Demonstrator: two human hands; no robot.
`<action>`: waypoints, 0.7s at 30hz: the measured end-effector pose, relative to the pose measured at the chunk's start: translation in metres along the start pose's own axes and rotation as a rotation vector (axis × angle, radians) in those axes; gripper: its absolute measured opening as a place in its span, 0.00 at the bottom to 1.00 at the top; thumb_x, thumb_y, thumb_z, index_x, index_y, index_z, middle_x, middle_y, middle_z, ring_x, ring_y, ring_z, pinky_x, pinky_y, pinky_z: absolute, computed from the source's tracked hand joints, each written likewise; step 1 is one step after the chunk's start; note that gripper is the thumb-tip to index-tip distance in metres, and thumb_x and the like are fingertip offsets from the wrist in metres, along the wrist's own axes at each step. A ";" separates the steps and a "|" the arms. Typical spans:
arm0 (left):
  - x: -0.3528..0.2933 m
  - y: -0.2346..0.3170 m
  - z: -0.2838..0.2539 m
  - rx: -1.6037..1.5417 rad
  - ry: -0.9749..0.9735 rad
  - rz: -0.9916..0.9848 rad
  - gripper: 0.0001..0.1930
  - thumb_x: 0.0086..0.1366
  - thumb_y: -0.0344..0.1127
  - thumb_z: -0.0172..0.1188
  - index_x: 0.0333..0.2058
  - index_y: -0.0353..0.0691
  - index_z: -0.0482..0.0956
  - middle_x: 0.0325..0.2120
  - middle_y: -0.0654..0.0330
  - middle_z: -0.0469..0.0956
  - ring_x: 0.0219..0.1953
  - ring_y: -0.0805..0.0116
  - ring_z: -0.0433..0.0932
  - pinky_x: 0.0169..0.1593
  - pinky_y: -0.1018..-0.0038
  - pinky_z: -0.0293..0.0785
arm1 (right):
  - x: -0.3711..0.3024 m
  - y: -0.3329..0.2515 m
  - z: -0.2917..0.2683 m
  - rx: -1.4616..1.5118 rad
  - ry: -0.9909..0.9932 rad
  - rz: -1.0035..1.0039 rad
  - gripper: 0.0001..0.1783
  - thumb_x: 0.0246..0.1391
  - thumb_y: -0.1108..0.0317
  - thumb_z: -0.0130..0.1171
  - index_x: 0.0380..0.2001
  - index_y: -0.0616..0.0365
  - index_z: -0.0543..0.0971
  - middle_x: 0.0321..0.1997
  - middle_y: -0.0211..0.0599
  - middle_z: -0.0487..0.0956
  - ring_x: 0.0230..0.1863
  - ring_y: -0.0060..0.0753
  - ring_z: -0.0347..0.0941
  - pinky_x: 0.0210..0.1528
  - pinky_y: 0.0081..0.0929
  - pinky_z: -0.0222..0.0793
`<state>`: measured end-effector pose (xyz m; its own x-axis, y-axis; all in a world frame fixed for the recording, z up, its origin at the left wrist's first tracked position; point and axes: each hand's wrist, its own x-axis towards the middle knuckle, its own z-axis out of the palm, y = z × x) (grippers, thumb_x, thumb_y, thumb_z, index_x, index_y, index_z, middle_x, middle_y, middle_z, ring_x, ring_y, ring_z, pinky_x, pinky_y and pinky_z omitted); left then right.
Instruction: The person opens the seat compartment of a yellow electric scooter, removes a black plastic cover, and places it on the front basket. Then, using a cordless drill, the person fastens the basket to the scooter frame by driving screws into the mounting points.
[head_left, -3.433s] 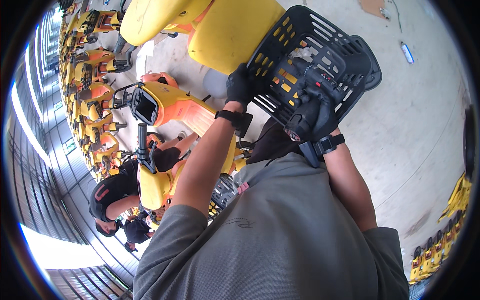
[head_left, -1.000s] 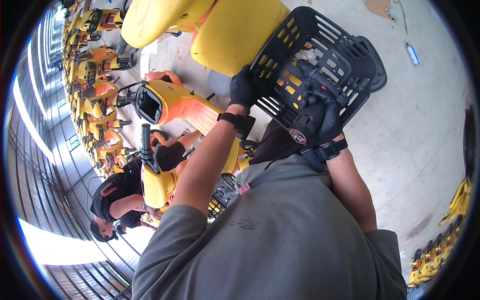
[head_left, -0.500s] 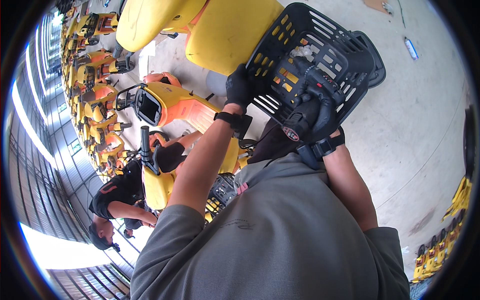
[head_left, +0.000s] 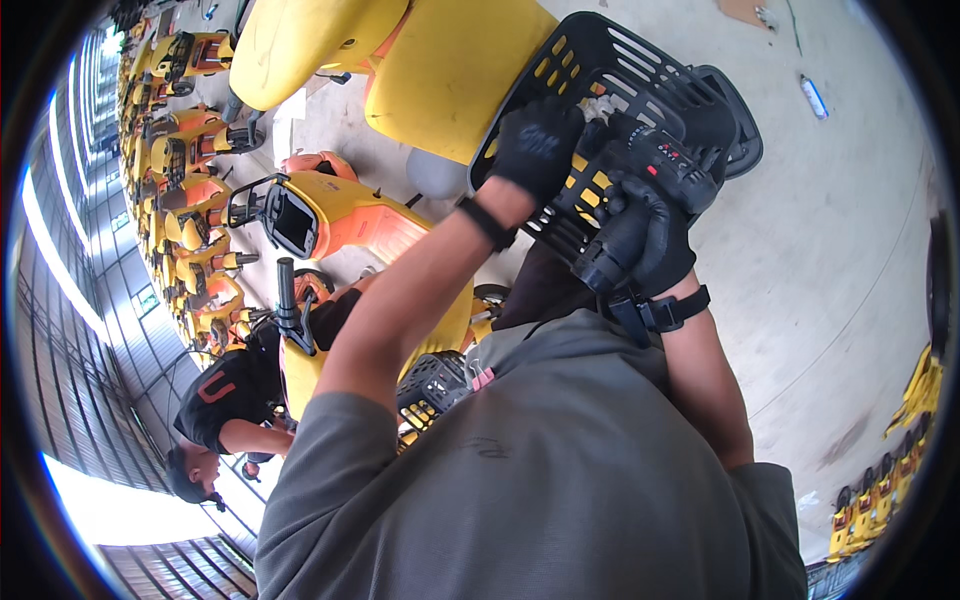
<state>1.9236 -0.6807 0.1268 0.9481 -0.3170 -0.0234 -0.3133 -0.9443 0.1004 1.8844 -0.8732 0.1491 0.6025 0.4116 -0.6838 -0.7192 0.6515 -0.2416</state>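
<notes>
fingers of r. hand (head_left: 670, 250) are closed round the grip of 1 black drill (head_left: 660, 160), its body just beyond them & over 1 black slatted basket (head_left: 570, 28); l. hand (head_left: 538, 145) is by the drill's front end, fingers bent — can't tell if pinching anything. that l. hand blocks part of the basket's left side, nr whitish crumpled stuff (head_left: 600, 107) — also 1 yellow scooter (head_left: 340, 205) w/ display, left, 1 blue-white bottle (head_left: 813, 97), right, 1 co-worker (head_left: 235, 390), lower left.
</notes>
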 end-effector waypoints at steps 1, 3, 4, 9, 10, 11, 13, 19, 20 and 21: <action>0.014 0.001 0.012 0.092 -0.076 -0.002 0.08 0.60 0.34 0.56 0.38 0.46 0.81 0.35 0.56 0.80 0.38 0.54 0.80 0.37 0.61 0.75 | -0.003 -0.003 0.000 -0.018 -0.013 -0.037 0.07 0.61 0.67 0.56 0.35 0.61 0.76 0.27 0.33 0.74 0.31 0.28 0.73 0.40 0.26 0.76; 0.034 -0.003 0.037 0.123 -0.221 -0.028 0.09 0.62 0.37 0.56 0.37 0.47 0.83 0.35 0.56 0.82 0.39 0.55 0.82 0.38 0.61 0.76 | -0.012 -0.009 -0.002 -0.038 0.022 -0.003 0.09 0.61 0.67 0.56 0.36 0.62 0.77 0.27 0.36 0.75 0.30 0.31 0.74 0.38 0.25 0.76; 0.038 -0.005 0.049 0.000 -0.181 -0.108 0.10 0.64 0.40 0.55 0.37 0.48 0.84 0.33 0.56 0.84 0.37 0.55 0.83 0.38 0.58 0.77 | -0.018 -0.010 -0.003 -0.040 0.038 -0.005 0.09 0.61 0.67 0.56 0.36 0.63 0.77 0.27 0.36 0.76 0.30 0.31 0.75 0.37 0.25 0.76; 0.044 -0.018 0.080 0.194 -0.350 0.084 0.09 0.64 0.34 0.56 0.42 0.44 0.79 0.30 0.58 0.83 0.31 0.56 0.84 0.31 0.59 0.76 | -0.034 -0.012 -0.006 -0.023 0.034 -0.017 0.10 0.61 0.64 0.56 0.36 0.61 0.78 0.27 0.35 0.77 0.28 0.28 0.75 0.30 0.22 0.74; 0.044 -0.017 0.082 0.234 -0.344 0.088 0.10 0.64 0.34 0.55 0.43 0.44 0.79 0.29 0.58 0.83 0.30 0.56 0.84 0.31 0.59 0.76 | -0.038 -0.013 -0.008 -0.065 0.031 -0.005 0.10 0.61 0.64 0.56 0.35 0.61 0.78 0.27 0.35 0.77 0.28 0.27 0.75 0.30 0.22 0.75; 0.045 -0.018 0.082 0.283 -0.346 0.122 0.10 0.64 0.34 0.55 0.43 0.44 0.79 0.31 0.57 0.83 0.32 0.56 0.84 0.31 0.60 0.76 | -0.040 -0.014 -0.008 -0.050 0.010 -0.021 0.10 0.61 0.63 0.56 0.34 0.60 0.78 0.27 0.34 0.77 0.28 0.26 0.74 0.30 0.21 0.74; 0.046 -0.018 0.081 0.256 -0.373 0.111 0.10 0.64 0.34 0.55 0.44 0.43 0.79 0.33 0.56 0.82 0.33 0.56 0.84 0.32 0.61 0.77 | -0.038 -0.016 -0.008 -0.078 0.012 -0.007 0.11 0.61 0.63 0.57 0.34 0.61 0.78 0.27 0.34 0.77 0.27 0.26 0.74 0.30 0.21 0.75; 0.049 -0.019 0.087 0.288 -0.418 0.219 0.09 0.64 0.34 0.55 0.40 0.42 0.81 0.32 0.59 0.82 0.35 0.59 0.83 0.34 0.62 0.78 | -0.039 -0.017 -0.013 0.001 0.034 -0.017 0.11 0.60 0.63 0.59 0.39 0.60 0.77 0.27 0.34 0.78 0.27 0.29 0.77 0.30 0.22 0.75; 0.049 -0.019 0.089 0.277 -0.409 0.248 0.09 0.65 0.34 0.55 0.41 0.42 0.81 0.32 0.59 0.82 0.34 0.59 0.83 0.33 0.62 0.77 | -0.039 -0.018 -0.013 -0.006 0.041 -0.013 0.11 0.60 0.64 0.59 0.39 0.60 0.77 0.28 0.34 0.78 0.27 0.29 0.77 0.31 0.22 0.76; 0.049 -0.020 0.091 0.266 -0.399 0.273 0.09 0.65 0.35 0.55 0.41 0.43 0.81 0.31 0.59 0.82 0.33 0.59 0.83 0.33 0.61 0.77 | -0.040 -0.018 -0.013 -0.015 0.046 -0.007 0.11 0.60 0.64 0.59 0.39 0.60 0.77 0.28 0.34 0.78 0.27 0.29 0.77 0.31 0.22 0.76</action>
<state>1.9716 -0.6857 0.0332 0.7527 -0.5136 -0.4119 -0.5969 -0.7963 -0.0978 1.8690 -0.9094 0.1717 0.5915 0.3767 -0.7129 -0.7202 0.6444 -0.2571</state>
